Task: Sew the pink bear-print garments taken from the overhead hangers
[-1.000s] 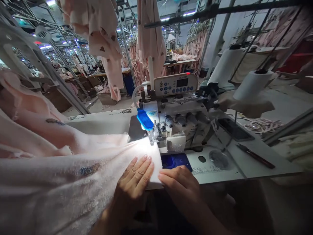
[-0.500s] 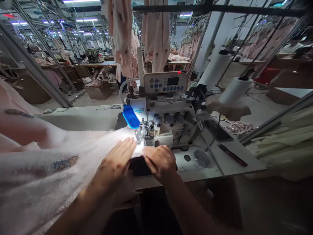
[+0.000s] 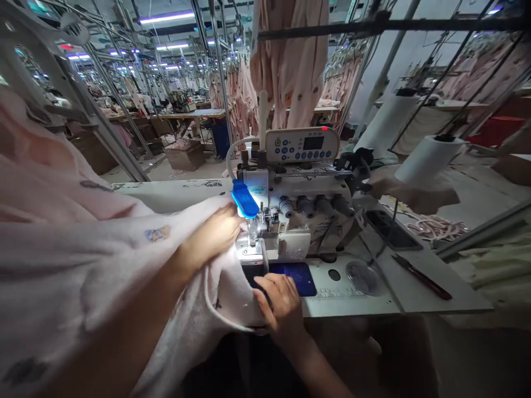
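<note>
Head view, with the serger (image 3: 290, 221) as landmark: it is a boxy white machine with a row of round grey knobs along its front, a blue oval lamp (image 3: 244, 200) at its left end, and a rounded control panel (image 3: 302, 145) with blue buttons on top; two smooth white thread cones (image 3: 427, 160) stand to its right; a dark slim tool (image 3: 421, 269) lies on the flat white table (image 3: 415, 293) right of it, and a glossy blue plate (image 3: 296, 275) sits just in front of its base.

The fabric (image 3: 103, 260) is soft, fuzzy, pale pink cloth with small printed motifs; it drapes in loose folds left of the serger and its edge lies under the needle area, lit bright by the lamp.

The left hand (image 3: 213, 235) rests on the fabric just left of the needle, fingers pressed together and curled over the cloth; the right hand (image 3: 280, 304) sits in front of the serger, fingers pinching the fabric's hanging edge at the table's rim.

Against half a second ago, both hands lay flat side by side at the needle; now the left has gone up beside the lamp and the right has dropped toward the table edge, and the fabric hangs in a looped fold between them.
</note>
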`<state>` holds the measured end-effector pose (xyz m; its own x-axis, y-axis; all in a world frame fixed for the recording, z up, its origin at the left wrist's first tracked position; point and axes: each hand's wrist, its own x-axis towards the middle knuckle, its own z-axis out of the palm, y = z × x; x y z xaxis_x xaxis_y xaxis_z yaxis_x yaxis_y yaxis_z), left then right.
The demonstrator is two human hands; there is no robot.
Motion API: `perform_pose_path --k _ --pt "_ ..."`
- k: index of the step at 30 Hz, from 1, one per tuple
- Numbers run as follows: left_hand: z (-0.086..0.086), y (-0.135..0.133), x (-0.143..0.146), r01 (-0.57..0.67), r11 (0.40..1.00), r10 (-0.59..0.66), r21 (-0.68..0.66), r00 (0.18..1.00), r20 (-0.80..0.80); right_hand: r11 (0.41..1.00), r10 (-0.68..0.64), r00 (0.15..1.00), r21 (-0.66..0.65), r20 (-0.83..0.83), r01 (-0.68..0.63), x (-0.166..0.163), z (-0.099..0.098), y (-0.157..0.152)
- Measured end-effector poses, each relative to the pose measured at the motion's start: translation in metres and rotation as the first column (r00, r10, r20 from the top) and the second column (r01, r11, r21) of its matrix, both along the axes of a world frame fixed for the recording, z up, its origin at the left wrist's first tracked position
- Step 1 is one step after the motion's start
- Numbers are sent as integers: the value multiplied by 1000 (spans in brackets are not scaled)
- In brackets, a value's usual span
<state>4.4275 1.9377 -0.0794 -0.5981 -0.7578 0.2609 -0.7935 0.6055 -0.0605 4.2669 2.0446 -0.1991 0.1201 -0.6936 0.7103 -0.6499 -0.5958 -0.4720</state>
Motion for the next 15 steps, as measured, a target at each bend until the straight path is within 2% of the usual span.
perform_pose_path --k 4,9,11,13,15 --pt "4 -11 -1 -18 1000 19 -23 999 39 998 10 999 56 -48 -8 0 -20 5" --pt "-7 -26 2 -81 997 82 17 997 -4 998 46 999 48 -19 -45 5 -20 4" --pt "-10 -31 7 -150 988 151 25 988 -36 998 67 998 8 -18 -67 -4 -18 4" --pt "-8 -30 15 -249 968 251 33 965 -71 997 -14 999 -82 -47 11 -30 -17 0" --pt "0 -17 26 -337 941 337 23 935 -111 959 -229 968 -192 -99 207 -73 -17 -11"
